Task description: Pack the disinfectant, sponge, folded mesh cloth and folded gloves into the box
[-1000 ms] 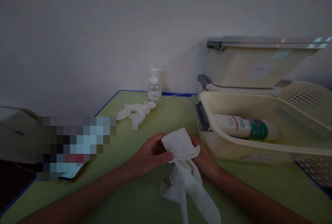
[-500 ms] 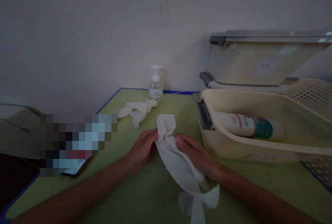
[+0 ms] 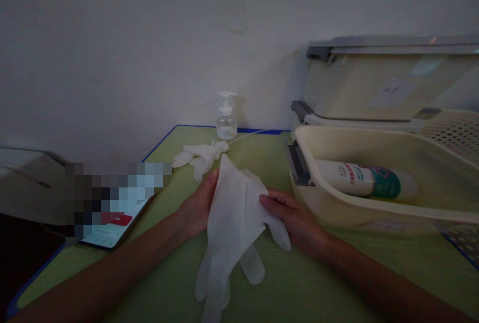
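Between my hands hangs a white disposable glove [image 3: 237, 213], spread out with its fingers drooping toward me over the table. My left hand [image 3: 199, 207] is closed on the glove's left edge, its fingertips partly hidden behind the material. On the other side, my right hand [image 3: 290, 216] pinches the glove with the thumb in front. A second white glove [image 3: 202, 156] lies crumpled on the table just beyond my left hand.
A pump bottle [image 3: 226, 121] stands at the table's back edge by the wall. To the right, a cream bin [image 3: 337, 208] holds a white and green bottle [image 3: 352, 178]; more bins [image 3: 374, 83] are behind. A partly blurred tablet or phone [image 3: 123, 223] is at left.
The glove, bunched and slanting to the right before, is now spread wide with its fingers hanging lower left. Both hands still grip it. The view has shifted slightly.
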`<state>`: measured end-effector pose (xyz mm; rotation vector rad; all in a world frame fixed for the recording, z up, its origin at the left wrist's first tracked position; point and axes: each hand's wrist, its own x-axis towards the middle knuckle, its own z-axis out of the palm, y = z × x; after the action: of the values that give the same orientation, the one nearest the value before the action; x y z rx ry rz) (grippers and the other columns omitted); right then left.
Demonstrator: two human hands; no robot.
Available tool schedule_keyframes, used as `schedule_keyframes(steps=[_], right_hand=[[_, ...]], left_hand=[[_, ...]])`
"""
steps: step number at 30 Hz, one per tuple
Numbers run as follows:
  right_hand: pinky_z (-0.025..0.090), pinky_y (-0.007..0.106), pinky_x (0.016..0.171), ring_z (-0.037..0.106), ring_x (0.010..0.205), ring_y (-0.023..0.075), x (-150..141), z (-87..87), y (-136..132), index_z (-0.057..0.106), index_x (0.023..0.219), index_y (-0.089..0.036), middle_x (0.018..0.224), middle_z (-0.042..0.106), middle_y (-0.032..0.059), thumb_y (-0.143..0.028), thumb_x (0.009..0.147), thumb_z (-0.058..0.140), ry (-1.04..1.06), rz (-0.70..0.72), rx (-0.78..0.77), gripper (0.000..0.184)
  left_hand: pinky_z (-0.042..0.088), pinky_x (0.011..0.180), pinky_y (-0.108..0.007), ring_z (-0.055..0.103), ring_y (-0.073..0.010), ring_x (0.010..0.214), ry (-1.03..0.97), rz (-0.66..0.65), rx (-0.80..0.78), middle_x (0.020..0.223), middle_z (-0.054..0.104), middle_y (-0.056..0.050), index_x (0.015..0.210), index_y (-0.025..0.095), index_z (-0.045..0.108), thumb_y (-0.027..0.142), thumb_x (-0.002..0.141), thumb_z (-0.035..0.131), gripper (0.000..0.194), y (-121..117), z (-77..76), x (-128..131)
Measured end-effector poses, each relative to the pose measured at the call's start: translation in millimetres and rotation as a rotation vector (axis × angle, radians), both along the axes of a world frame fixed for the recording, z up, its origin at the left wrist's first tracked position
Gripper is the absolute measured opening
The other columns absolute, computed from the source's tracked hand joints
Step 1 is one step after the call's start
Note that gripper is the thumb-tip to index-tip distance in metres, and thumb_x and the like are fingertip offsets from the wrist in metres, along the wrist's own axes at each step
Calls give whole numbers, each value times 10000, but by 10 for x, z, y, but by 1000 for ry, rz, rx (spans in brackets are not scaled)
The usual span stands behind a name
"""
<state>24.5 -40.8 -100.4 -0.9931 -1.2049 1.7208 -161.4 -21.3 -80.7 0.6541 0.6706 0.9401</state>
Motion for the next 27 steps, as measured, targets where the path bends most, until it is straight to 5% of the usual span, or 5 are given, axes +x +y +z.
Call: schedule_keyframes(steps=[5,12,22,27], right_hand=[[432,256,604,566,661,133,16,20,2,646,932,-174,769,643,18,-459,708,688,48,-15,-3,364],[420,224,539,538,585,103,2,-22,-18,636,1009,-179,777,647,12,-449,737,674,92,-57,10,385],[438,235,575,558,629,117,41,27,-2,628,1005,-198,779,637,0,-412,735,677,109,-76,23,348],[444,245,593,581,682,136,50,68,-34,619,1001,-196,865,657,27,-368,652,744,114,-26,15,408]], left_hand=[[494,652,-265,638,-169,703,152,-64,107,898,682,-40,1064,185,574,125,544,783,563,12,-67,18],[494,635,-244,647,-169,677,182,-123,122,823,702,-47,1139,164,578,90,545,741,620,129,11,-85],[500,588,-226,673,-195,735,151,-217,182,1007,691,-37,1250,252,494,31,547,657,755,128,102,-185],[438,565,-169,658,-134,696,106,-241,240,1011,679,25,1245,266,503,-5,540,557,758,136,97,-221]])
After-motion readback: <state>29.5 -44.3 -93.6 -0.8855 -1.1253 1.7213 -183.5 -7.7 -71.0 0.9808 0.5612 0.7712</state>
